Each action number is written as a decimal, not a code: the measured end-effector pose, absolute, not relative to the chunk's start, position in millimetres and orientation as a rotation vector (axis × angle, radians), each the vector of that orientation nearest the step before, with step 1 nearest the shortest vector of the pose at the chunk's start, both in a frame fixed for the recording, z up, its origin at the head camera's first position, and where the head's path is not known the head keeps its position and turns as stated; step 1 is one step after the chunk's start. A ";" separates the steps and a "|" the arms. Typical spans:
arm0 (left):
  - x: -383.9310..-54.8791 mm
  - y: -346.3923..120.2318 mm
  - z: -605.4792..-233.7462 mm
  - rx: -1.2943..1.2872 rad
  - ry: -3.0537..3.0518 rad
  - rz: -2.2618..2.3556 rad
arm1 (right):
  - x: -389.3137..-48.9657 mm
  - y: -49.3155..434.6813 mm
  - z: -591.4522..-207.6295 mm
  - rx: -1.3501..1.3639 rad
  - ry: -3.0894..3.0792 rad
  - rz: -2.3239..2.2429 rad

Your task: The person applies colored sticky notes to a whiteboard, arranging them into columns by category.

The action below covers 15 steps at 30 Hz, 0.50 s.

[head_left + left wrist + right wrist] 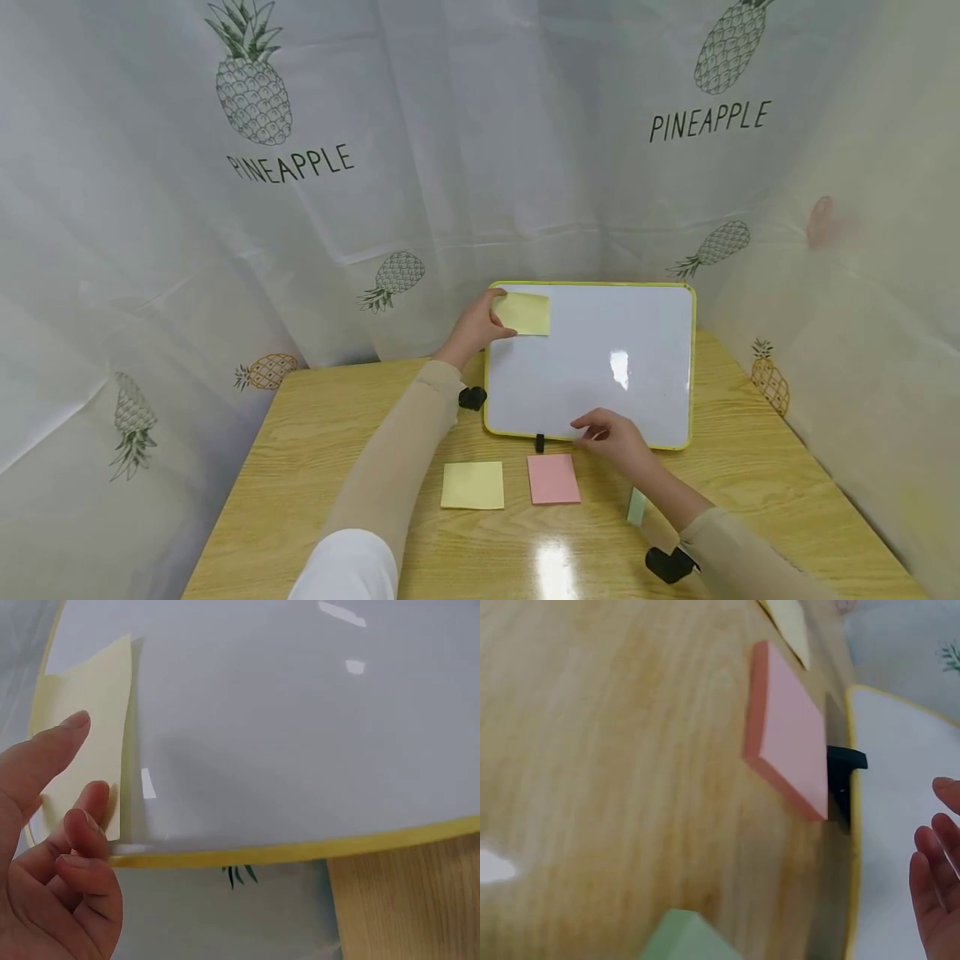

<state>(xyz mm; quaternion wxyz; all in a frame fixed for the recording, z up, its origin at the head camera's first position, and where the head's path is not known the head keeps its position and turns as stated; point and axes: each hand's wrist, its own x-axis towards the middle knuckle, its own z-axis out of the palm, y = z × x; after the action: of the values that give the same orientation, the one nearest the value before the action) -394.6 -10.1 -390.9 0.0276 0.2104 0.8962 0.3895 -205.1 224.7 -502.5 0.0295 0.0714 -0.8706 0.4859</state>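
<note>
Whiteboard, glossy, rectangular and rimmed in yellow, is what I see right of centre in the frame, set on a light wood-grain table before a pale cloth printed with pineapples.

Beige-sleeved, the person's left arm comes up from the lower middle, and the left hand reaches the board's upper left corner. Its fingers and thumb are partly curled round the left side of a pale yellow square paper note, which they hold there; one edge of the paper stands a little off the white surface.

From the lower right comes the right hand, fingers loosely bent, some space between them, holding nothing, just in front of the board's bottom edge.

Below the board, at the lower centre, lies a yellow paper pad; to its right is a thick pink paper pad, and further right, beside the right forearm, a pale green paper block, partly hidden. Smallest is a black piece at the board's lower rim, just above the pink pad.
</note>
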 end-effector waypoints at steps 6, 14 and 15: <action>-397.8 -2.5 -388.4 0.702 2.760 1.175 | -189.3 228.9 -512.1 0.261 -2.688 1.498; -396.4 3.6 -384.6 0.722 2.725 1.157 | -176.5 234.8 -521.9 0.285 -2.674 1.495; -396.4 4.6 -384.3 0.726 2.722 1.160 | -174.8 235.2 -523.2 0.278 -2.671 1.504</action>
<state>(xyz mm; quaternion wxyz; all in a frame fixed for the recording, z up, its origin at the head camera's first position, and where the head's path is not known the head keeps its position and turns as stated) -396.4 4.6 -384.3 0.0477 0.2381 0.8924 0.3803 -174.8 235.2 -523.2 0.0317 0.0903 -0.8673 0.4885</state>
